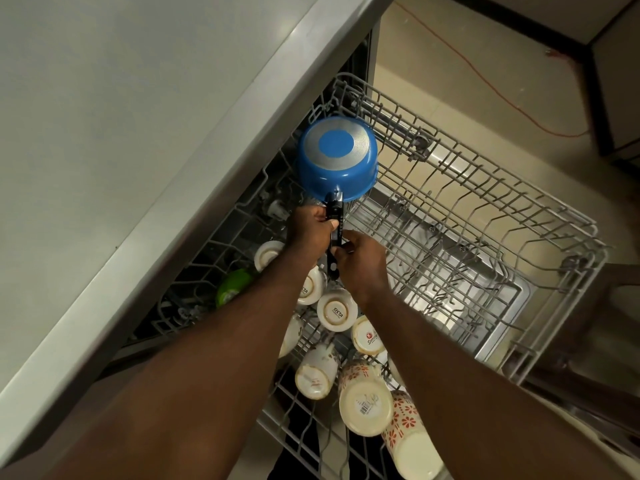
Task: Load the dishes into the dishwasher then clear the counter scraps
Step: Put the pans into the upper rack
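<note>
Left grip (308, 230) and right grip (360, 261) both curl round the black handle (335, 220) of a blue saucepan (337, 157), which is held upside down, silver-ringed base up, over the far left corner of the pulled-out dishwasher rack (485, 220). A grey table (138, 133) runs along the left, beige floor (450, 81) with an orange cable (485, 84) lies beyond, and cream mugs (365, 403) sit upturned in the rack's near side. Both forearms reach forward, the left grip nearer the pan and the right lower on the handle.

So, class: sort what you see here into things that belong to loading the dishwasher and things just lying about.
Belong: blue saucepan, gripped by left hand and right hand; dishwasher rack; upturned cups.
Lying about: orange cable on floor.
</note>
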